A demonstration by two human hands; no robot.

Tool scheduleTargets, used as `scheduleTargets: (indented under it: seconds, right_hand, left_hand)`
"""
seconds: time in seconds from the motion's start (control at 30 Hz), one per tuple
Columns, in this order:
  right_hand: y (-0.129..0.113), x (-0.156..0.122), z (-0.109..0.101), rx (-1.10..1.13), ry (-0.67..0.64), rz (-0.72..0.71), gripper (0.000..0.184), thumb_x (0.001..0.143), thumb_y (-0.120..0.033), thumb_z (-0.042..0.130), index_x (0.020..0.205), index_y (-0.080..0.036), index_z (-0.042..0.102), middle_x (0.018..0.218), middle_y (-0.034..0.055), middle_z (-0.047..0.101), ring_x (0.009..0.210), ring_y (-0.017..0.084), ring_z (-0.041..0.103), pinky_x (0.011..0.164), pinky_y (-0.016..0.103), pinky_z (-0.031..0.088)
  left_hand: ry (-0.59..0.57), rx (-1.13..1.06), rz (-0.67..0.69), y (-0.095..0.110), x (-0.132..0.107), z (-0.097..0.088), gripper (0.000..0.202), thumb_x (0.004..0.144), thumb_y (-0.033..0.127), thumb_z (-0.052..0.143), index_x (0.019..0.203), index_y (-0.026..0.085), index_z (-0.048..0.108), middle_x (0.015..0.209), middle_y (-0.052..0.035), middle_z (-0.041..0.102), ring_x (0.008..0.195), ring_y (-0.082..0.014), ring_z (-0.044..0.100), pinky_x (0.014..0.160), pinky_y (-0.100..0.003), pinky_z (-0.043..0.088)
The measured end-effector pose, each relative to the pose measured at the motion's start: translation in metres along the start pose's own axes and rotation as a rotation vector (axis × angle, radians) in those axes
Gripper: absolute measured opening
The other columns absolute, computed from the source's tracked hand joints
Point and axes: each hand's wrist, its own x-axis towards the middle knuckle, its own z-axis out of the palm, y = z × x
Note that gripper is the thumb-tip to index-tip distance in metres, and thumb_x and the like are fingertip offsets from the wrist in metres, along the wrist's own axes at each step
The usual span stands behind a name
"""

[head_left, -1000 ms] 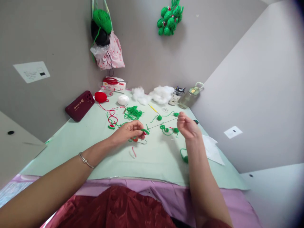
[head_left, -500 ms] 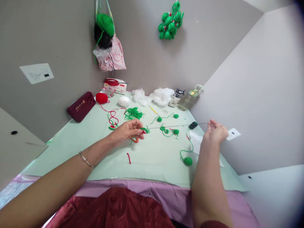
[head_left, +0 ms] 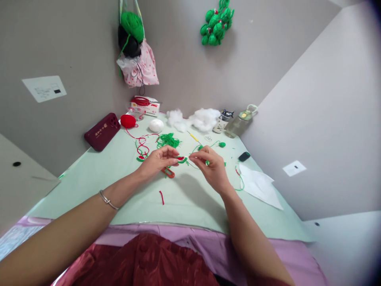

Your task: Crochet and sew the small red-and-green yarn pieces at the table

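My left hand (head_left: 160,161) pinches a small crocheted watermelon slice (head_left: 181,159), red with a white line and a green rim, between thumb and fingers. Close on its right, my right hand (head_left: 210,165) has thumb and forefinger pressed together at the slice's edge. A thin, light, needle-like thing seems to be in that pinch, too small to make out fully. Slack dark thread (head_left: 195,167) loops below, between slice and right hand. Under my left fingers lies an orange tool (head_left: 168,172), partly hidden. A second watermelon slice (head_left: 141,158) rests left of that hand.
Behind the hands lie tangled green yarn (head_left: 169,140), a red yarn ball (head_left: 128,121), a white ball (head_left: 156,126), stuffing (head_left: 205,120) and a yellow-handled hook (head_left: 193,137). A bottle (head_left: 239,124) stands back right; a phone (head_left: 102,132) leans left. White paper (head_left: 258,184) lies right.
My right hand has come in from the far right to the slice, and the thread that was stretched taut now hangs slack. My left hand stays in place, holding the slice.
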Motion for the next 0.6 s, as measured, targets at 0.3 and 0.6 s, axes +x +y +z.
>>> scheduleTargets:
  seconds: [0.3,0.6]
  right_hand:
    - [-0.0035,-0.0035,0.0036,-0.273,-0.075,-0.129,0.016,0.095,-0.022,0.057,0.09,-0.022,0.073,0.073,0.0012,0.053,0.067,0.013,0.052,0.06,0.026,0.039]
    - [-0.002,-0.0053,0.0045,-0.334,-0.145,-0.091,0.018,0.096,-0.023,0.055,0.09,-0.022,0.072,0.077,0.0022,0.054,0.069,0.014,0.052,0.063,0.026,0.039]
  left_hand:
    - [0.063,0.004,0.023,0.0031,-0.0006,0.0013,0.034,0.07,0.027,0.082,0.097,0.016,0.065,0.092,-0.0022,0.068,0.085,-0.0188,0.071,0.072,-0.03,0.058]
    - [0.065,-0.003,0.017,0.0041,-0.0002,0.0029,0.033,0.069,0.027,0.083,0.094,0.017,0.065,0.092,-0.002,0.069,0.086,-0.0198,0.071,0.076,-0.033,0.058]
